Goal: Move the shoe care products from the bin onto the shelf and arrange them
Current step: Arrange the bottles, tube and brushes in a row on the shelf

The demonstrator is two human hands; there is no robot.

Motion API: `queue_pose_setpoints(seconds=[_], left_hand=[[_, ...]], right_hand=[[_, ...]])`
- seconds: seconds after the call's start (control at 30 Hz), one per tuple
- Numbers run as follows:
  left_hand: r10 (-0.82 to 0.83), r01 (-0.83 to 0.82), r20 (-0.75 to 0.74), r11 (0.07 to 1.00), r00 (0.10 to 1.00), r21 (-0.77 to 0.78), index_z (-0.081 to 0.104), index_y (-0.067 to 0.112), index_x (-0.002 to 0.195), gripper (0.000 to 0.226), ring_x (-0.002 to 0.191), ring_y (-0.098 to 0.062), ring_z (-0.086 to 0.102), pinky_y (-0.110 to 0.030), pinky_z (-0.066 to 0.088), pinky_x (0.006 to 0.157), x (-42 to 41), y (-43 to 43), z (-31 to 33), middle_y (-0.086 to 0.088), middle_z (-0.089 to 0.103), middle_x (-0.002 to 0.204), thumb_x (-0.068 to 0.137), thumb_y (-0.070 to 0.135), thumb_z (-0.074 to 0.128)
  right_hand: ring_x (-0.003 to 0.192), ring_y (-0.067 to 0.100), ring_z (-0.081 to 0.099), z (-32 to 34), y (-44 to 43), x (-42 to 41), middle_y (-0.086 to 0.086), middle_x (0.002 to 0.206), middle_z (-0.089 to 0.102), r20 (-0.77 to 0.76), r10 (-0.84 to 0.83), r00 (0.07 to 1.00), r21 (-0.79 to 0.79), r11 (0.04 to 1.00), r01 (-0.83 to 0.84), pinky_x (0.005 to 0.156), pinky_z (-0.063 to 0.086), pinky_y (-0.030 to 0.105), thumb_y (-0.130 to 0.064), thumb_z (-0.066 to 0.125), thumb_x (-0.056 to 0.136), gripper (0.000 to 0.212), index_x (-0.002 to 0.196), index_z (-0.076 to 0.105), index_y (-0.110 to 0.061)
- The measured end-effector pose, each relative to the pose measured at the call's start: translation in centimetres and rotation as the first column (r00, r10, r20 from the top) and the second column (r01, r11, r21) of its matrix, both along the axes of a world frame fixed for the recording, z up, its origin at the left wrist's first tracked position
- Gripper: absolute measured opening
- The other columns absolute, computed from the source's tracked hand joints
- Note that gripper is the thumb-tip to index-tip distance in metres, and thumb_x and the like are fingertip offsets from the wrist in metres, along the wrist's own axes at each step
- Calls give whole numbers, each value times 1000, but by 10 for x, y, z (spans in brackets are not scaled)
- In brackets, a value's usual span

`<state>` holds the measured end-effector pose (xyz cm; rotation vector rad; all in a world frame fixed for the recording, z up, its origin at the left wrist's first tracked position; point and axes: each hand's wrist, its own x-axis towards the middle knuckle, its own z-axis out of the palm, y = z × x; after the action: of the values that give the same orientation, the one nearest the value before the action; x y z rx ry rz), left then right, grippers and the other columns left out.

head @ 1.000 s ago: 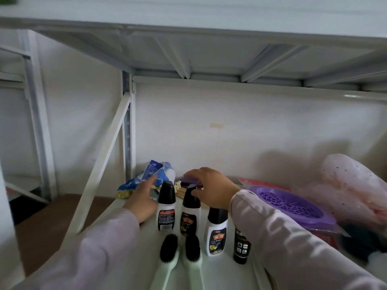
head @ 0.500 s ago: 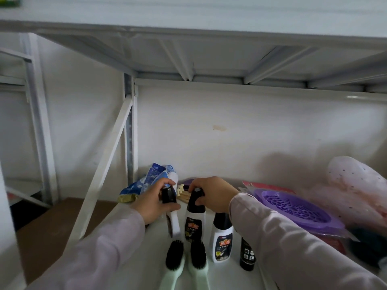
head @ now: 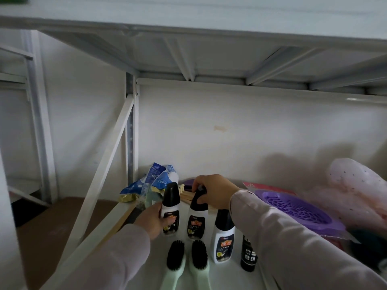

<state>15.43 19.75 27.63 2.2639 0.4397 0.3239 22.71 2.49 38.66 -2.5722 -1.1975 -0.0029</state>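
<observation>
The white shelf (head: 228, 275) holds everything. A purple tray (head: 297, 208) lies at the right. The right hand (head: 215, 192) grips the black cap of the middle bottle (head: 195, 216). The left hand (head: 151, 219) wraps around the left bottle (head: 170, 208). A third bottle (head: 223, 237) stands beside them. Two green brushes (head: 187, 262) lie in front.

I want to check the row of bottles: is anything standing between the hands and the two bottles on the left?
Nothing visible does. The left hand already grips the leftmost bottle by its side, and the right hand grips the cap of the second bottle. Both bottles stand on the shelf.
</observation>
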Motion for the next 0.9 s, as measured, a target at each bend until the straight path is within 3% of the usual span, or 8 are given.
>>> queue_pose_setpoints(seconds=[0.13, 0.33, 0.47, 0.57, 0.67, 0.8, 0.9], left_hand=[[60, -60, 7, 998, 998, -1, 53, 14, 119, 41, 102, -24, 60, -26, 35, 83, 3, 4, -3, -6, 66, 107, 82, 22, 68], [96, -85, -80, 988, 992, 129, 46, 18, 128, 49, 119, -23, 54, -34, 38, 105, 1, 5, -13, -6, 62, 125, 83, 20, 65], [139, -123, -90, 979, 986, 163, 46, 15, 129, 50, 121, -25, 53, -35, 37, 107, -2, 7, -10, -8, 60, 129, 83, 20, 66], [152, -138, -86, 979, 985, 148, 45, 16, 129, 52, 120, -25, 54, -34, 37, 105, -4, 8, -12, -8, 61, 128, 82, 20, 67], [174, -171, -25, 982, 984, 78, 44, 15, 128, 55, 116, -25, 57, -34, 40, 102, -9, 3, -14, -8, 63, 123, 79, 18, 70], [224, -192, 128, 955, 966, -226, 43, 24, 124, 64, 104, -23, 62, -44, 48, 99, -17, 2, -20, -2, 65, 109, 71, 15, 77], [318, -302, 355, 948, 879, -101, 51, 30, 108, 56, 97, -18, 60, -41, 52, 92, -24, -1, -18, 2, 59, 105, 62, 28, 83]], right_hand=[[105, 26, 57, -2, 1, 3, 9, 121, 60, 5, -8, 1000, 1, 1000, 8, 79, 43, 26, -12, 62, 84, 32, 115, 58, -18], [97, 23, 56, -4, 6, 7, 9, 120, 60, -8, -16, 1000, 21, 1000, 16, 75, 41, 25, -12, 62, 84, 30, 113, 58, -17], [95, 23, 55, -7, 9, 10, 10, 119, 61, -2, -4, 1000, 7, 1000, 4, 77, 44, 27, -12, 62, 84, 31, 114, 57, -18], [103, 26, 57, -7, 6, 12, 10, 120, 61, 4, 1, 1000, -29, 1000, -1, 84, 47, 32, -13, 61, 85, 34, 118, 54, -20], [115, 26, 54, -5, 2, 13, 7, 130, 58, 4, 26, 1000, -57, 998, -26, 97, 44, 33, -18, 59, 88, 45, 131, 47, -24], [119, 19, 54, 1, -14, 12, 1, 135, 56, -64, 51, 997, 53, 997, -48, 106, 42, 34, -24, 57, 89, 54, 139, 37, -34], [120, 14, 54, 6, -37, 14, -5, 135, 55, -129, 42, 991, 188, 982, -17, 105, 44, 34, -28, 62, 88, 55, 137, 38, -38]])
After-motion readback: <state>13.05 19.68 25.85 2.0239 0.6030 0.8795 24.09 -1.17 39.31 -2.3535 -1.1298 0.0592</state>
